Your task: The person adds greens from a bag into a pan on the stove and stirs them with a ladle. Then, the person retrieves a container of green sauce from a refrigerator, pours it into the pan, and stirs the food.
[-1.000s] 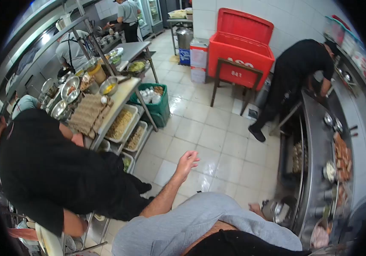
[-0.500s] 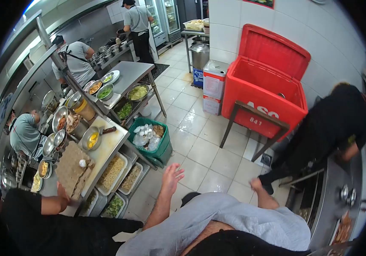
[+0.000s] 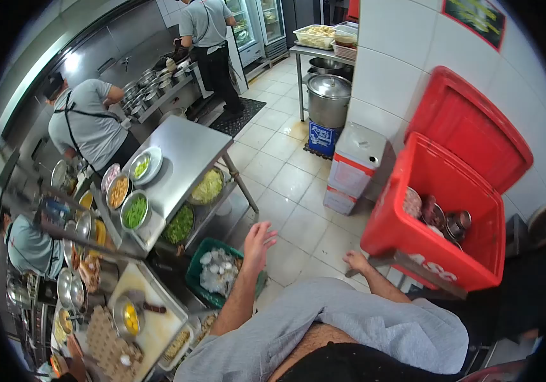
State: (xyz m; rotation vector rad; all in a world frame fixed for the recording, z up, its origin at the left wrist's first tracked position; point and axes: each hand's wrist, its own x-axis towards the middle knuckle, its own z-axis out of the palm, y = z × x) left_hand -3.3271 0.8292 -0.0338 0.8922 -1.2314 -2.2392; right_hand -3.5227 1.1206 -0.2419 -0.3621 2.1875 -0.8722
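My left hand (image 3: 259, 245) is raised with its fingers apart and holds nothing. Just below and left of it in the picture is a green bin (image 3: 209, 247) with clear plastic and eggshells inside. My right hand (image 3: 356, 260) hangs empty in front of my body, fingers loosely apart. Nearest to it on the right is a red cooler (image 3: 406, 239) with its lid raised. Inside the cooler sit metal containers (image 3: 459, 224) and bagged food. Neither hand visibly touches any of these things.
Ahead left is a steel table (image 3: 187, 143) with bowls of chopped vegetables (image 3: 135, 211). White tins (image 3: 354, 156) and a lidded pot (image 3: 329, 99) line the wall. Co-workers in grey (image 3: 88, 124) stand at the stoves. An egg tray (image 3: 104, 340) lies beside a cutting board (image 3: 152, 302).
My view has moved forward, so the steel table and red cooler appear closer and the cooler's contents now show. Both my hands stay empty. The dark-clothed person at right is mostly out of sight.
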